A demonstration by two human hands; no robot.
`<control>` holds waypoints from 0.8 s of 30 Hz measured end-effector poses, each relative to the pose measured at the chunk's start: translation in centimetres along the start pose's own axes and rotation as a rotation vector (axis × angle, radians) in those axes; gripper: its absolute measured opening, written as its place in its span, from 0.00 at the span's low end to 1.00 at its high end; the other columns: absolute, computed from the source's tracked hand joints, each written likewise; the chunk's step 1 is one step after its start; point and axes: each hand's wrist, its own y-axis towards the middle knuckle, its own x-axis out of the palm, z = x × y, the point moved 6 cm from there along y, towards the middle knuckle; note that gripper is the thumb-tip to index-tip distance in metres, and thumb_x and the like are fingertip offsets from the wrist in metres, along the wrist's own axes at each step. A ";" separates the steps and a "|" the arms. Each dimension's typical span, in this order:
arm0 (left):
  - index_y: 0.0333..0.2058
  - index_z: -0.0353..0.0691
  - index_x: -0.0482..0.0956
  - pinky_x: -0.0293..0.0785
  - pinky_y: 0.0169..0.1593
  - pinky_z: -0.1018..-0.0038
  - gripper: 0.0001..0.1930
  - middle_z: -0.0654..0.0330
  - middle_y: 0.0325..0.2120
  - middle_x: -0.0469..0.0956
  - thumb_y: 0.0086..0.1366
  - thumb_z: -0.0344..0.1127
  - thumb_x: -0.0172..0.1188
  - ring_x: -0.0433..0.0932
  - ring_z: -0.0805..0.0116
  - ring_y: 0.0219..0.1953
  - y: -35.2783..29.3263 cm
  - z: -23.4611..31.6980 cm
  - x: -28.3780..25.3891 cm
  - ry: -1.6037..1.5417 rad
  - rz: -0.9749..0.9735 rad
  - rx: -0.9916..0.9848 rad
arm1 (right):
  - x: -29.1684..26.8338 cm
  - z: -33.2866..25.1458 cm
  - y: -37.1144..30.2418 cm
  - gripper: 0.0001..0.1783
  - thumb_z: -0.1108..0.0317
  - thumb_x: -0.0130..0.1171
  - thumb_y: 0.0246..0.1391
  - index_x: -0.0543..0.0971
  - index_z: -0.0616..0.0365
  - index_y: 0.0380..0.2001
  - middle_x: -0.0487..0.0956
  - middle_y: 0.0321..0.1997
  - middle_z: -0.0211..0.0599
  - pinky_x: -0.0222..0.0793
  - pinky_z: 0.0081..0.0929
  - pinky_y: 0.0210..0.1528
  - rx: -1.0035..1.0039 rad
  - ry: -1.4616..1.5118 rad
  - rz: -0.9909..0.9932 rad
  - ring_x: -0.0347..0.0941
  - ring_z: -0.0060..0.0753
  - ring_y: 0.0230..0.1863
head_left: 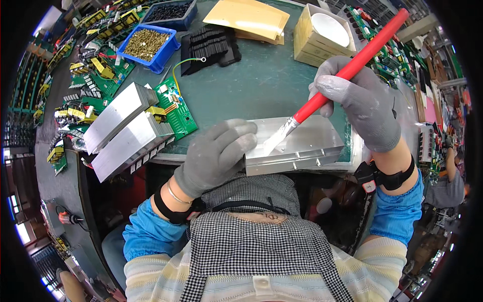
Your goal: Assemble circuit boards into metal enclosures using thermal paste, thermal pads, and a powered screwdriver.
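Observation:
A silvery aluminium block (312, 136) lies at the near edge of the green work surface, its flat face up and several small pins along the front side. My gloved left hand (216, 153) grips the block's left end, fingers curled over its corner. In my gloved right hand (359, 100) is a brush with a thick red handle (375, 45), held slanted down to the left. Its tip, coated in white paste, touches the block's top face, where a white smear (273, 143) shows.
Two more aluminium blocks (128, 146) rest at the left by a green circuit board (176, 110). Behind are a blue bin (170, 50) of brass-coloured parts, black sheets (206, 48), tan envelopes (246, 17) and a cardboard box (312, 40) with a round white item. Wired boards crowd the far left.

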 end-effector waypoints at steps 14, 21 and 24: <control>0.41 0.38 0.70 0.80 0.39 0.64 0.25 0.50 0.39 0.81 0.43 0.28 0.71 0.82 0.48 0.40 0.6 0.4 0.1 0.003 -0.031 0.010 | -4.3 1.1 0.1 0.14 0.61 0.62 0.51 0.77 0.63 0.29 0.76 0.25 0.34 0.67 0.18 0.30 0.070 -0.082 0.002 0.71 0.20 0.22; 0.41 0.38 0.70 0.80 0.38 0.65 0.25 0.51 0.39 0.80 0.43 0.30 0.71 0.81 0.50 0.40 0.5 0.3 0.2 -0.001 0.007 0.010 | -8.2 1.5 -2.2 0.13 0.60 0.59 0.49 0.75 0.60 0.28 0.74 0.24 0.32 0.65 0.18 0.29 0.154 -0.210 0.132 0.70 0.20 0.23; 0.39 0.39 0.72 0.80 0.38 0.67 0.24 0.54 0.40 0.81 0.42 0.29 0.70 0.81 0.53 0.41 0.8 0.5 0.0 0.007 0.010 -0.008 | -10.2 1.7 -3.2 0.14 0.60 0.61 0.49 0.77 0.61 0.30 0.75 0.25 0.32 0.67 0.20 0.31 0.171 -0.216 0.154 0.70 0.20 0.24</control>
